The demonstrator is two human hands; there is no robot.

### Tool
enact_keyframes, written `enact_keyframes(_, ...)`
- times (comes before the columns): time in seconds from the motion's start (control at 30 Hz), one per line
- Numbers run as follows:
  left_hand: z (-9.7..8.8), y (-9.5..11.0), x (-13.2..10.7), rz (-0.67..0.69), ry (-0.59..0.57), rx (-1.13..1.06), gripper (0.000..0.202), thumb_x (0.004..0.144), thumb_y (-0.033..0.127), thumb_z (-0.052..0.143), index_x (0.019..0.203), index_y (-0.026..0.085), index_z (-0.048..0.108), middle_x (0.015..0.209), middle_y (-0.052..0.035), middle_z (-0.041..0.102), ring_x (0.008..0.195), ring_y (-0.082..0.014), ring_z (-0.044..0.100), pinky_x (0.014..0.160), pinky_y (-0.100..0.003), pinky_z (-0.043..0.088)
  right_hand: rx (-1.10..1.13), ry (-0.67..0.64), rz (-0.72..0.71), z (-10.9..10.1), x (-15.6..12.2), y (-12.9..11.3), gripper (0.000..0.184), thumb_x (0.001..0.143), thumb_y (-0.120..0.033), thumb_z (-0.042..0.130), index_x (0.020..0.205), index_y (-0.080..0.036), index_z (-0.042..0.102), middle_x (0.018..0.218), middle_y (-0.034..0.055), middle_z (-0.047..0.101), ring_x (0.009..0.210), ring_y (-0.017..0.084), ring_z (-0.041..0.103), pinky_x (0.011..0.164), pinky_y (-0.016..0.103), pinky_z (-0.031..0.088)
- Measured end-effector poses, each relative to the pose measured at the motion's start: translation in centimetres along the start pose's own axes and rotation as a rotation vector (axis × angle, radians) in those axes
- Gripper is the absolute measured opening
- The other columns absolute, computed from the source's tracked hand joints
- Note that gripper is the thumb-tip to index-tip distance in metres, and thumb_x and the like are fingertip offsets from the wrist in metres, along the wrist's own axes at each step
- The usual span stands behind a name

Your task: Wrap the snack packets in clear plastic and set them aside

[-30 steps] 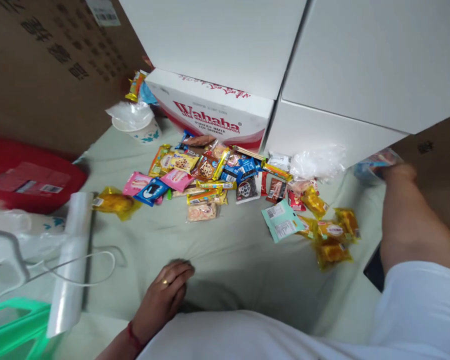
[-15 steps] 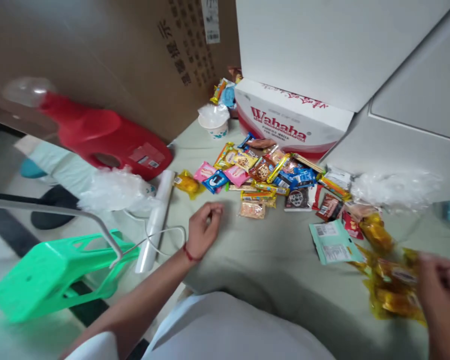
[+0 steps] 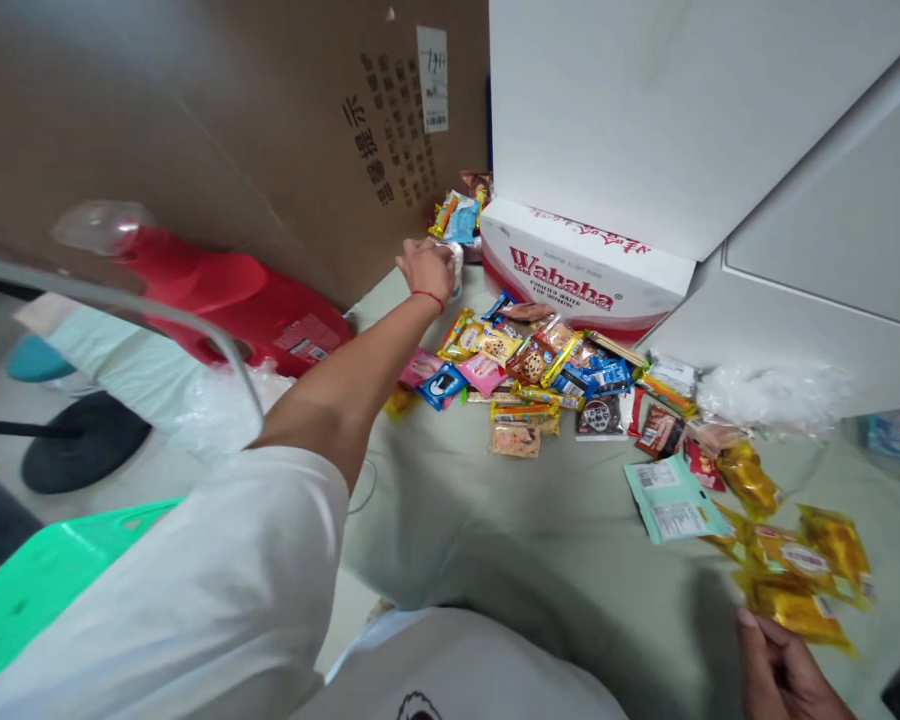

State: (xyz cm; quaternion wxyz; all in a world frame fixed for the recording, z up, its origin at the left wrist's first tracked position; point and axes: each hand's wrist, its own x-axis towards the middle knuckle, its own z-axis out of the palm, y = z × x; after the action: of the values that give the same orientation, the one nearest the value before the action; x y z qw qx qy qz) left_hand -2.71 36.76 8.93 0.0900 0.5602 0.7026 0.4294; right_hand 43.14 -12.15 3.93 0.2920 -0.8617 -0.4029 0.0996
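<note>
The left hand (image 3: 424, 268) is stretched far forward over the white paper cup (image 3: 457, 272), which stands on the pale green cloth (image 3: 450, 520) between the brown cardboard (image 3: 285, 130) and the Wahaha water carton (image 3: 570, 275). Its fingers are curled down on the cup's near side, covering most of it; whether they grip the rim or merely rest there, I cannot tell. Just behind the cup sits a small heap of wrapped snacks (image 3: 461, 222) in blue and orange.

The right hand (image 3: 771, 650) is low at the far right, thumb and bent fingers at the edge of the nearest yellow-wrapped snack (image 3: 799, 610) (part of a loose, overlapping cluster). I cannot tell whether they pinch the wrapper or only lie against it.

The cup looks the likeliest trouble spot: thin paper could buckle under a hard squeeze, and an off-centre push could tip it, since the hand hides its contents. Knuckles might also knock the heap behind — it is that close. On the right, the yellow packets overlap, so a tug on one could drag its neighbours. The left forearm passes near the red bottle (image 3: 217, 290) — a careless elbow could jostle it.
</note>
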Motion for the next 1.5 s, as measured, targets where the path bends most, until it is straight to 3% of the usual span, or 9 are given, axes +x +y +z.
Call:
enact_keyframes(0.1,-2.3,0.2,-1.3,0.009,0.069,-0.072,0.033,0.087,0.047,0.080,0.085,0.016,0.071,0.091,-0.0058,0.067,0.116,-0.0288,0.054,0.109,-0.056,0.039,-0.028,-0.028,0.053,0.3,-0.4,-1.5,0.053,0.076,-0.071,0.068,0.096,-0.023,0.079,0.071,0.0061,0.072,0.064,0.029,0.067,0.064,0.040,0.053)
enact_keyframes(0.2,-5.2,2.0,-6.8,-0.028,0.137,-0.466,0.026,0.086,0.044,0.079,0.084,0.020,0.069,0.082,-0.0017,0.065,0.083,-0.0180,0.060,0.081,-0.036,0.049,0.043,-0.036,0.031,1.5,-0.4,-4.3,0.057,0.079,-0.072,0.065,0.096,-0.019,0.078,0.069,0.0047,0.068,0.064,0.023,0.061,0.064,0.035,0.049)
enact_keyframes(0.33,-6.4,5.3,-19.8,-0.158,-0.021,-0.664,0.039,0.077,0.052,0.082,0.075,0.018,0.063,0.062,0.0048,0.055,0.057,-0.0096,0.045,0.056,-0.025,0.037,0.364,-0.276,-0.084,5.5,-0.7,-10.3,0.041,0.084,-0.060,0.069,0.091,-0.020,0.074,0.067,0.0007,0.060,0.059,0.015,0.052,0.057,0.027,0.045)
enact_keyframes(0.5,-4.9,7.5,-32.2,-0.535,-0.505,-0.881,0.049,0.073,0.063,0.080,0.073,0.019,0.058,0.056,0.0070,0.051,0.050,-0.0076,0.040,0.048,-0.022,0.031,0.771,-0.616,-0.191,11.6,-1.4,-17.7,0.054,0.072,-0.046,0.084,0.119,-0.024,0.068,0.109,0.0077,0.068,0.091,0.021,0.064,0.073,0.031,0.056)
enact_keyframes(0.63,-5.8,6.8,-32.0,-0.694,-0.716,-0.956,0.060,0.056,0.065,0.091,0.072,0.019,0.055,0.059,0.0075,0.050,0.048,-0.0056,0.037,0.044,-0.021,0.025,0.932,-0.710,0.031,12.1,0.7,-18.6,0.029,0.079,-0.047,0.079,0.089,-0.023,0.068,0.065,-0.0040,0.053,0.057,0.011,0.047,0.053,0.024,0.040)
enact_keyframes(0.83,-7.7,5.6,-29.6,-0.781,-1.087,-0.940,0.058,0.052,0.055,0.097,0.072,0.018,0.056,0.061,0.0089,0.041,0.046,-0.0024,0.028,0.040,-0.020,0.012,1.044,-0.773,0.174,9.7,4.3,-16.5,0.037,0.067,-0.049,0.089,0.078,-0.021,0.066,0.065,-0.0052,0.047,0.053,0.008,0.036,0.046,0.022,0.028)
enact_keyframes(1.13,-6.4,4.6,-31.5,-0.648,-0.615,-1.070,0.053,0.063,0.060,0.090,0.075,0.019,0.059,0.067,0.0047,0.048,0.062,-0.0086,0.038,0.055,-0.022,0.030,0.885,-0.459,0.064,9.1,3.1,-13.4,0.038,0.078,-0.055,0.084,0.090,-0.023,0.067,0.078,-0.0016,0.062,0.068,0.013,0.054,0.061,0.026,0.048)
enact_keyframes(1.3,-7.4,5.5,-31.9,-0.577,-0.619,-1.125,0.052,0.065,0.059,0.090,0.074,0.019,0.058,0.073,0.0039,0.050,0.069,-0.0103,0.040,0.065,-0.022,0.036,1.148,-0.702,0.420,9.7,2.4,-13.5,0.065,0.077,-0.085,0.065,0.106,-0.027,0.065,0.106,0.0088,0.075,0.099,0.027,0.072,0.080,0.046,0.063)
enact_keyframes(1.5,-7.7,5.6,-32.6,-0.723,-0.718,-1.246,0.053,0.064,0.052,0.093,0.074,0.019,0.053,0.075,0.0047,0.050,0.068,-0.0098,0.043,0.065,-0.023,0.041,1.093,-0.791,0.453,11.0,2.2,-14.9,0.061,0.064,-0.062,0.090,0.107,-0.026,0.066,0.089,0.0014,0.073,0.076,0.019,0.071,0.067,0.033,0.061)
